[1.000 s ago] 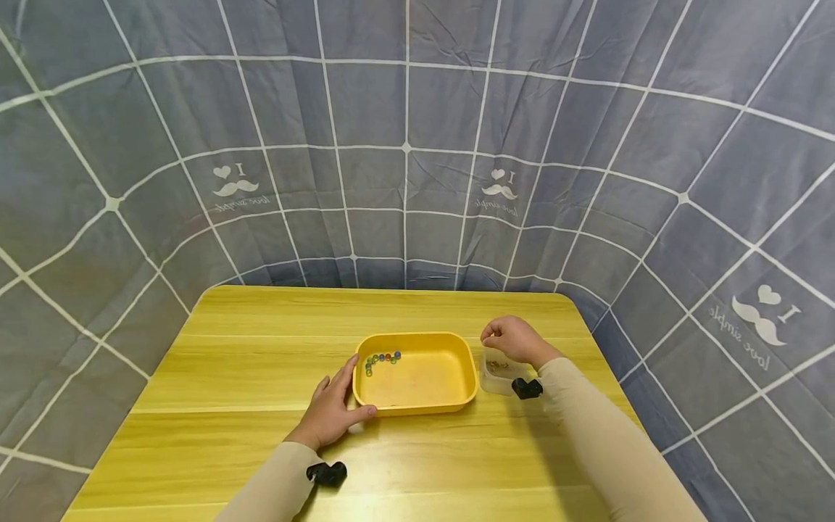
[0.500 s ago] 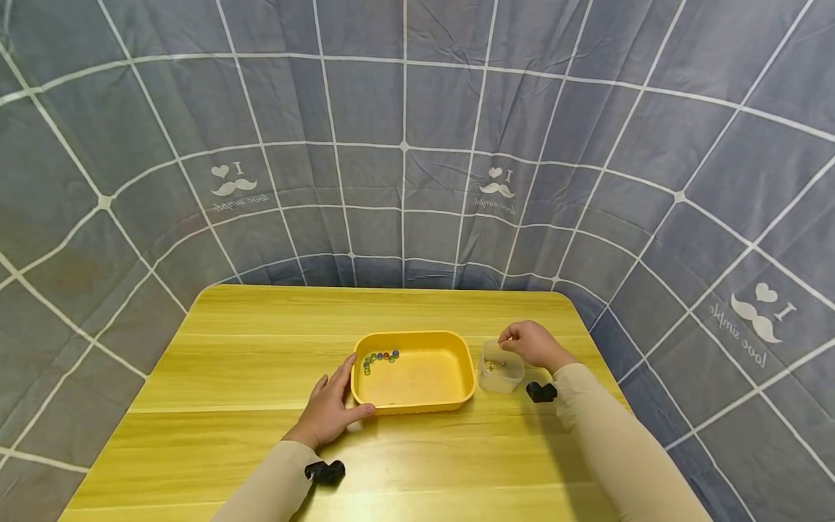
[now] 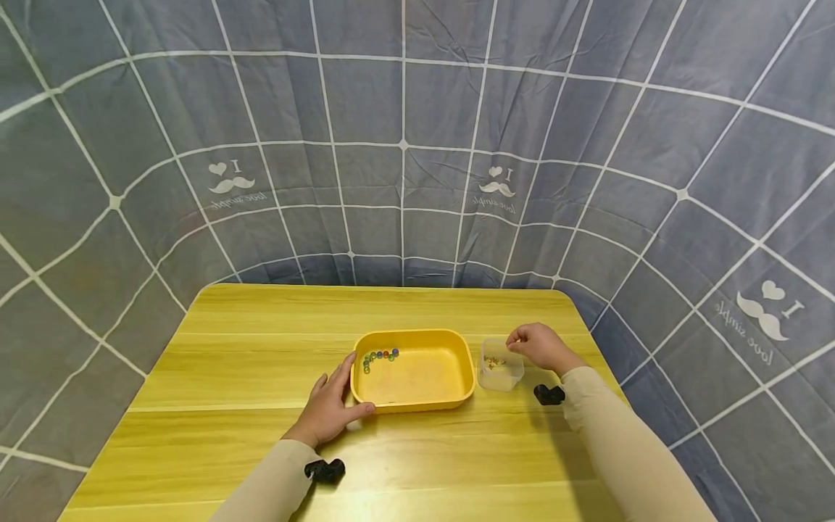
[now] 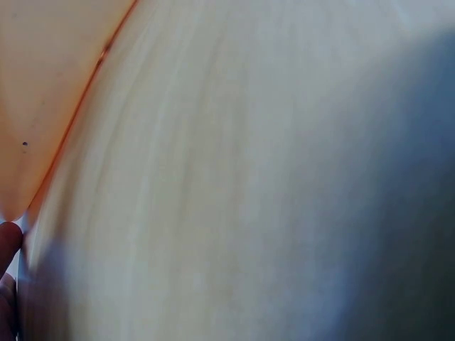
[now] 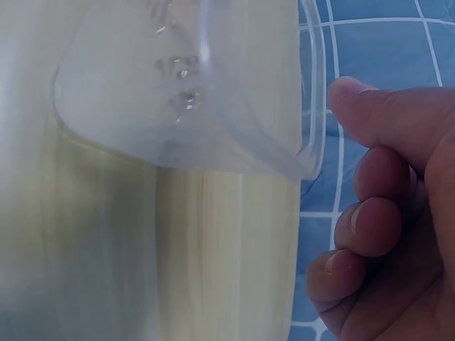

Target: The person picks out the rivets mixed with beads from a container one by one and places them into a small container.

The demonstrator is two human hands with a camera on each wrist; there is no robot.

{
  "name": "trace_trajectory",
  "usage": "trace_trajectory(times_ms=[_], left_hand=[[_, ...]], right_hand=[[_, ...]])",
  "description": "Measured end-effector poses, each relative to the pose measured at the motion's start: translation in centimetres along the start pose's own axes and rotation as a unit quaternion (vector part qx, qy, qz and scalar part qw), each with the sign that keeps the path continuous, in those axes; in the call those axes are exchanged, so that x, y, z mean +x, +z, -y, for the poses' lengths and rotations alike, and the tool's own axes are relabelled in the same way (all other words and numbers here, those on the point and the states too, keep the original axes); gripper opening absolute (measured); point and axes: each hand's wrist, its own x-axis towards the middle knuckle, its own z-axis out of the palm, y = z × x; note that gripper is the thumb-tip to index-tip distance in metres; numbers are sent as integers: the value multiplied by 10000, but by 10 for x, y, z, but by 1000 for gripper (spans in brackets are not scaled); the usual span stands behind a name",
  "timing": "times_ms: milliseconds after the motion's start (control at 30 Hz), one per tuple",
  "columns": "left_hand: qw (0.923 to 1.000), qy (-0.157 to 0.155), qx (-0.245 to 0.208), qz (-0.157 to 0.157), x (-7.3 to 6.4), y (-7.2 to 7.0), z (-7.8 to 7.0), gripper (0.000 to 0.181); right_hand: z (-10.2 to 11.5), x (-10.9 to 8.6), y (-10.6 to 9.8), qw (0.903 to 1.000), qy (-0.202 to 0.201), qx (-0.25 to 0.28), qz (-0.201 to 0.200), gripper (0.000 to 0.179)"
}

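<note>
Spread around the near left corner of a yellow tray [image 3: 417,373], my left hand [image 3: 328,413] has its thumb on the near rim and its fairly straight fingers along the left side. Several small glass marbles [image 3: 380,355], blue, red and greenish, form a bent row in the tray's far left part. My right hand [image 3: 540,344] hovers at the far right rim of a clear plastic box [image 3: 501,377]. Its fingers are curled in with the thumb [image 5: 355,96] laid over them, and nothing shows in them. Several tiny gold-coloured pieces [image 3: 493,362] lie inside the box.
The box stands close beside the tray's right end. Both rest on a yellow wood-grain table [image 3: 261,319]. A grey-blue checked curtain [image 3: 365,174] surrounds the table's back and sides.
My right hand has drawn back to the right, from above the clear box to its far right rim, uncovering the gold-coloured pieces. The left hand stays at the tray.
</note>
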Motion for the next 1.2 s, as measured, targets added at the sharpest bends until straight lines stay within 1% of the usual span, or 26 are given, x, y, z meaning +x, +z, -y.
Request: trace_trajectory(times_ms=[200,333,533,667,900,1000,1200], left_hand=[[10000,12,29,-29,0,1,1,114],[10000,33,45,-70,1,1,0,113],[9999,74,70,-139,1,2,-2,112],[9998,72,64,-177,1,2,-3,113],[9999,25,60,-132,3,2,-5,114],[9999,2,73,-113,3,2,-5,114],[9999,-11,63,-156,4,3,-6,114]], right_hand=[[-3,-3,3,9996,146,223,35,19],[-6,-1,5,9994,150,323,18,18],[-6,1,7,9994,68,348,26,19],[-6,1,7,9993,99,367,55,19],[-8,3,8,9993,192,319,82,19],[-8,3,8,9994,124,300,109,20],[-6,4,6,9988,138,431,167,21]])
